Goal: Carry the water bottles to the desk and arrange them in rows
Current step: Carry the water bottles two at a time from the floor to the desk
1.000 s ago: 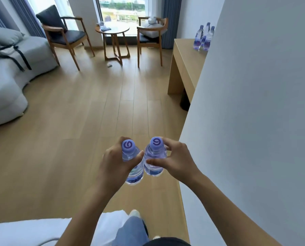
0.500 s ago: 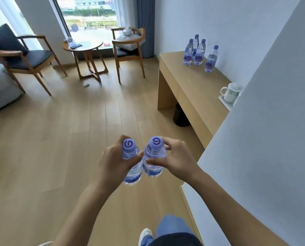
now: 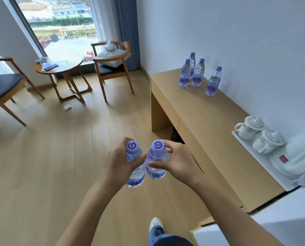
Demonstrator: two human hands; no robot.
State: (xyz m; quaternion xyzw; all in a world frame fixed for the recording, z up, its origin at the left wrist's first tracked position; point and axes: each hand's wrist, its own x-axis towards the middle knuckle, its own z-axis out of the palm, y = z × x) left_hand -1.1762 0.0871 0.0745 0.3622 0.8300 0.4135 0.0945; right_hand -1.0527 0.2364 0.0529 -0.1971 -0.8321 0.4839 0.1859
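Note:
My left hand (image 3: 118,161) grips a clear water bottle with a purple cap (image 3: 133,151) by its neck. Beside it, almost touching, my right hand (image 3: 179,161) holds a second purple-capped bottle (image 3: 156,158). Both bottles hang upright over the wooden floor, in front of me. The long light-wood desk (image 3: 206,128) runs along the right wall, ahead and to the right of my hands. At its far end stand several bottles: a tight group (image 3: 192,72) and one bottle (image 3: 213,82) apart to the right.
A white tray (image 3: 265,162) with two cups and a kettle (image 3: 300,160) sits on the desk's near end. A white wall corner (image 3: 281,219) juts in at lower right. Two wooden chairs and a round table (image 3: 59,66) stand by the window. A crumpled scrap (image 3: 67,107) lies on the floor.
I have walked forward past the white wall corner and turned right; the desk, its bottles and the kettle tray have come into full view. My hands keep the same grip on both bottles.

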